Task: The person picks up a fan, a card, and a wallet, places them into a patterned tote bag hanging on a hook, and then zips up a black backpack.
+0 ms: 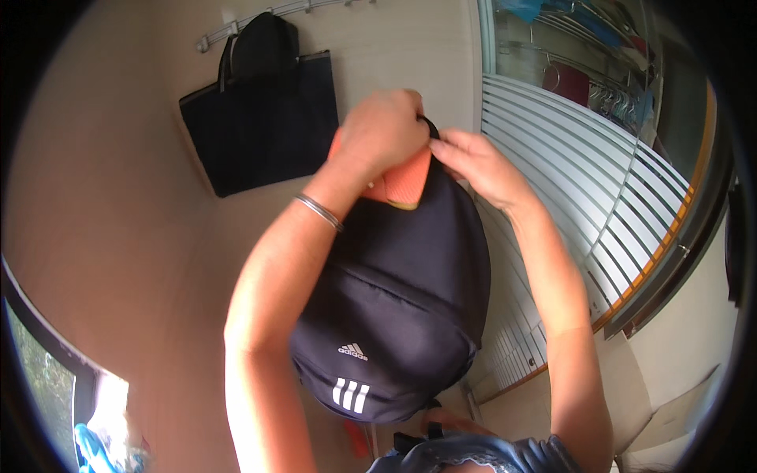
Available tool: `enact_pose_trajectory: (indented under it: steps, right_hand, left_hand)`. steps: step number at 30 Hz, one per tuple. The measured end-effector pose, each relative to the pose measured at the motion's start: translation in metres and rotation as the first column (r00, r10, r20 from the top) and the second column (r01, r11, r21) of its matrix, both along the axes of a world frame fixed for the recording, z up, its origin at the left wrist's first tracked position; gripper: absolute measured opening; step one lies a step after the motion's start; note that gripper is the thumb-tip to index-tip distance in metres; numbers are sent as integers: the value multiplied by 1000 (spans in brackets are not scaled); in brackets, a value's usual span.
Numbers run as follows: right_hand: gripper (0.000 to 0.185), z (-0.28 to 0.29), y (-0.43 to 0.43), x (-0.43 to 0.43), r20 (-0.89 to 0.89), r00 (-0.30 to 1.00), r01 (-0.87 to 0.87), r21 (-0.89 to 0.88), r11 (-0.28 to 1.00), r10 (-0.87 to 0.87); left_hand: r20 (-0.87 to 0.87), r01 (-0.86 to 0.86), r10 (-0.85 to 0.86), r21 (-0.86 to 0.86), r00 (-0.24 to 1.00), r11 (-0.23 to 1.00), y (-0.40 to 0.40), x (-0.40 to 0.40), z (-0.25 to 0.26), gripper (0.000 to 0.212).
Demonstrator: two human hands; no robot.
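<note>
Before me a dark adidas backpack is upright, with a white logo and three white stripes low on its front pocket. My left hand is curled at the top of the bag, over an orange textured item with a yellowish lower edge. The item lies against the upper front of the bag; what it is I cannot tell, and my left fingertips are hidden. With thumb and fingers, my right hand pinches the black upper edge of the backpack just to the right. A thin metal bangle circles my left wrist.
Dark bags hang from a wall rail at the upper left. A striped glass partition stands at the right, with hangers behind it. Part of a window shows at the lower left.
</note>
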State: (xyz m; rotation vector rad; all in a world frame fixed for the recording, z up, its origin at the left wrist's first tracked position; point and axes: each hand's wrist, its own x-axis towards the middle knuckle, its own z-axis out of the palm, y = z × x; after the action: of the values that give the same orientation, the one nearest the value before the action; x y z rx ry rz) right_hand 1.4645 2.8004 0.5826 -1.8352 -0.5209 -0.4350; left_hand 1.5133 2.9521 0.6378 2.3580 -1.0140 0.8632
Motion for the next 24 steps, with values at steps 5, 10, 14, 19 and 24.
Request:
enact_pose_trajectory:
  steps: [5, 10, 14, 19, 24]
  right_hand:
    - [24, 51, -6, 49, 76, 997, 5, 43, 999, -8]
    - [18, 106, -23, 123, 213, 957, -210, 34, 977, 198]
    - [18, 158, -34, 196, 412, 910, -70, 57, 996, 40]
    - [22, 215, -50, 273, 470, 863, 198, 27, 980, -187]
    - [31, 245, -62, 327, 585, 740, 451, -64, 890, -333]
  left_hand:
    - [212, -83, 67, 69, 975, 994, -4, 45, 62, 24]
    - [127, 61, -82, 160, 989, 985, 0, 95, 127, 27]
    - [24, 18, -20, 72, 1000, 997, 6, 135, 167, 31]
    - [-211, -34, 19, -70, 977, 997, 30, 179, 181, 38]
    - [-96, -109, 101, -81, 990, 991, 24, 220, 175, 35]
